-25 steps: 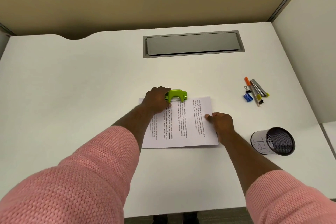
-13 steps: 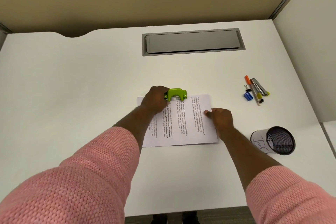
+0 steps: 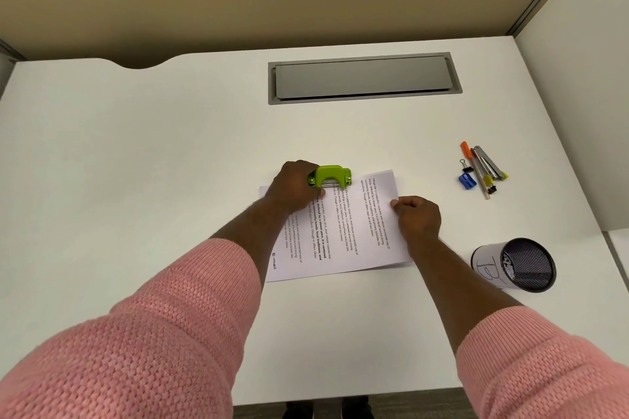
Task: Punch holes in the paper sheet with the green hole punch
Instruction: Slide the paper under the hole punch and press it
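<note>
A printed paper sheet [image 3: 360, 231] lies on the white desk [image 3: 170, 163], turned sideways, its right side lifted slightly off the surface. The green hole punch [image 3: 331, 176] sits over the sheet's far edge near the middle. My left hand [image 3: 295, 190] grips the punch from its left side, fingers wrapped around it. My right hand [image 3: 418, 217] pinches the sheet's right edge between thumb and fingers. Both arms wear pink knitted sleeves.
A grey cable tray lid [image 3: 364, 78] is set into the desk at the back. Pens, a binder clip and a blue sharpener [image 3: 467, 180] lie at the right. A black mesh pen cup [image 3: 517, 264] lies on its side near the right front. Partition walls stand behind and right.
The sheet's right side has lifted and rotated a little under my right hand's grip. My left hand stays on the punch at the far edge.
</note>
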